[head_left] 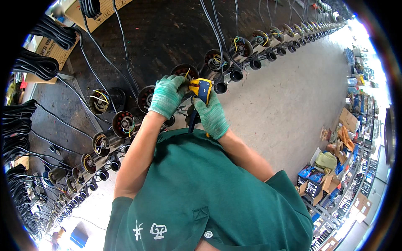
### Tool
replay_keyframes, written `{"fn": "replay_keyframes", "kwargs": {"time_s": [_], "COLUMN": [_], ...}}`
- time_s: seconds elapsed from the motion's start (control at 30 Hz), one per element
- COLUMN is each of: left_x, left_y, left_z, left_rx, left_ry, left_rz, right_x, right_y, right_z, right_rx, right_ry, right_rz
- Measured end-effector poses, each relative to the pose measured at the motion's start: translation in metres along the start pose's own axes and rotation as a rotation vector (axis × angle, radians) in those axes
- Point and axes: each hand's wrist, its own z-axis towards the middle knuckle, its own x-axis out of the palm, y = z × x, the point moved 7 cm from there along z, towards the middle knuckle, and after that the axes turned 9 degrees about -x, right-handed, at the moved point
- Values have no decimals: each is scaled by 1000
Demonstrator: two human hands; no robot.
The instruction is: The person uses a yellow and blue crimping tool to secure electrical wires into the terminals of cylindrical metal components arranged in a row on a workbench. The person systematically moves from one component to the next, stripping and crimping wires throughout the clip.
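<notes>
My right hand (pixel 212 117), in a green knit glove, is wrapped round a yellow and dark blue wire stripper (pixel 204 88). The tool's head points left toward my left hand (pixel 168 96), gloved alike. My left fingers are pinched together close to the stripper's jaws; what they hold is hidden by the glove. Just beyond my hands is an open-ended motor housing (pixel 184 70) with a yellow wire rising from it. Another housing (pixel 145 98), with reddish windings inside, stands left of my left hand.
A long row of similar housings (pixel 215 60) curves away on both sides along the dark bench (pixel 155 37). Black cables (pixel 102 58) run across the bench to coiled bundles (pixel 35 67) at left. Cardboard boxes (pixel 100 16) lie at the far left. Loaded shelving (pixel 351 167) lines the right.
</notes>
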Motion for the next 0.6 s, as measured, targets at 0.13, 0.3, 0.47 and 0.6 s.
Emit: {"fn": "replay_keyframes", "kwargs": {"time_s": [0.13, 0.3, 0.47, 0.6], "left_x": [1, -3, -1, -3], "left_y": [1, 2, 5, 6], "left_z": [1, 1, 1, 2], "left_rx": [-23, -36, -30, -36], "left_ry": [16, 66, 92, 114], "left_rz": [5, -42, -54, -67], "right_x": [-6, -4, -9, -13], "right_y": [-12, -11, -14, -13], "right_z": [3, -1, 4, 9], "right_rx": [-71, -36, -48, -100], "right_ry": [-17, -18, 26, 40], "right_rz": [-98, -75, -132, -238]}}
